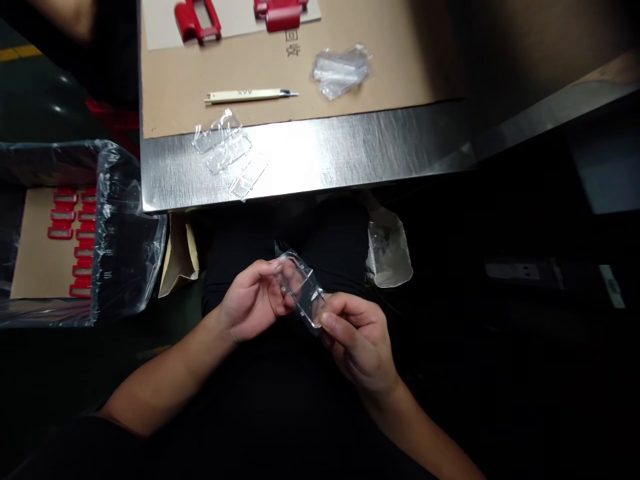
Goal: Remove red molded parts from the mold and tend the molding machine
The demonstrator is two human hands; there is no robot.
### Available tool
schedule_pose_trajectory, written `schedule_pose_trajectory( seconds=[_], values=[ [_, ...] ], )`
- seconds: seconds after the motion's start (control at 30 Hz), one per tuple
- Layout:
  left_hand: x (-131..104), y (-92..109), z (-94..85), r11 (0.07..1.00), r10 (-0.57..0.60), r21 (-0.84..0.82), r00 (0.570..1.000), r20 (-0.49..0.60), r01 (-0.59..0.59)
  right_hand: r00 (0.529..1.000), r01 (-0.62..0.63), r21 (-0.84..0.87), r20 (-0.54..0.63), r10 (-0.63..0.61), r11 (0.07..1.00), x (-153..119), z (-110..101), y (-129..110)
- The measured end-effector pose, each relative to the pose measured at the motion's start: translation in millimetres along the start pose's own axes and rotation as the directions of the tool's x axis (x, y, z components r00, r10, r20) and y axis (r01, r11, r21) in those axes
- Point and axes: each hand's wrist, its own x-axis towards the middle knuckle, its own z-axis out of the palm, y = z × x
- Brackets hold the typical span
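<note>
clear rectangular plastic piece, tilted

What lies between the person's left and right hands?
The head view shows a clear plastic piece, pinched in the right hand and reaching the left hand.

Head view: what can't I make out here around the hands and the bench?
All in the head view:
Right hand: lower fingers, hidden behind its own thumb and palm.
Clear plastic piece: right-hand end, partly covered by the right thumb.
Red part above the printed characters: top cut off by the upper edge.
Plastic-lined box: far side cut off by the left edge.
Right of the bench: too dark.
</note>
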Motion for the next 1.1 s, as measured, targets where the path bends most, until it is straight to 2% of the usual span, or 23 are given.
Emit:
schedule_pose_trajectory(
  seconds=[0.2,0.4,0.57,0.7,0.8,0.97,1.1],
  values=[
    [-2,5,3.4,1.0,0.02,0.004,0.998,0.059,-0.02,1.0,-0.002,-0.003,0.029,0.002,1.0,1,0,-2],
    [-3,5,1.4,0.998,-0.058,0.012,0.998,-0.006,0.058,0.996,0.044,-0.002,0.077,-0.044,0.999,1,3,-10],
    [-15,14,3.5,0.986,0.067,0.155,0.998,0.002,-0.066,0.995,0.053,-0.042,0.087,-0.049,0.998,2,3,-15],
    [-25,28,10.3,0.916,0.157,0.364,0.986,0.055,-0.167,0.992,0.057,-0.093,0.114,-0.047,0.994,3,2,-14],
    [-31,35,15.5,0.86,0.176,0.468,0.98,0.095,-0.201,0.99,0.057,-0.113,0.131,-0.042,0.992,3,2,-14],
    [-41,48,19.2,0.82,0.171,0.528,0.975,0.139,-0.219,0.994,0.055,-0.164,0.105,-0.038,0.985,4,1,-14],
    [-47,56,17.7,0.778,0.272,0.545,0.95,0.155,-0.312,0.998,0.052,-0.196,0.043,-0.045,0.979,7,0,-13]
  ],
)
